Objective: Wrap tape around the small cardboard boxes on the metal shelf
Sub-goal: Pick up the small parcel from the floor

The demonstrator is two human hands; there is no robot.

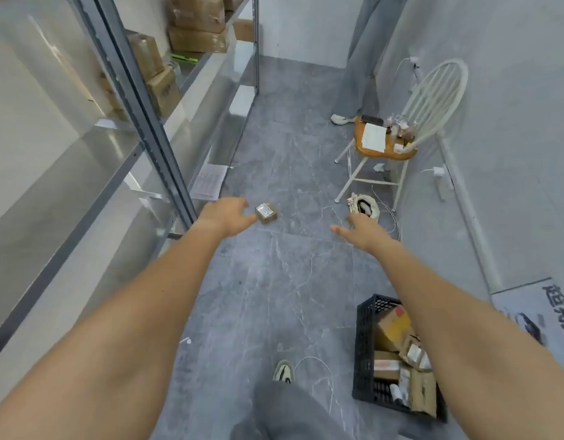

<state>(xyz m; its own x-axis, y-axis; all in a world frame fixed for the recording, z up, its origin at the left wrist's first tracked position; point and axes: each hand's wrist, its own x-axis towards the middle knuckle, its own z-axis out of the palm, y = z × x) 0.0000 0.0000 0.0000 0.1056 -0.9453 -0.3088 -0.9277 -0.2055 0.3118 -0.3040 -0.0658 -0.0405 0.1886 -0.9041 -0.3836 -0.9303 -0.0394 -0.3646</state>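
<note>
A small cardboard box [266,213] with a white label lies on the grey floor tiles, below and in front of me. My left hand [227,215] reaches down toward it, fingers loosely spread, just left of the box and apart from it. My right hand [363,230] stretches out to the right of the box with fingers straight, holding nothing. The metal shelf [153,128] runs along the left, with several larger cardboard boxes [196,23] on its far levels. No tape roll shows in either hand.
A black plastic crate [366,354] with several small parcels stands at the lower right. A white chair [433,100] with a wooden seat holds papers and small items. Another person's legs [360,58] stand at the back. A bag [364,207] and cables lie under the chair.
</note>
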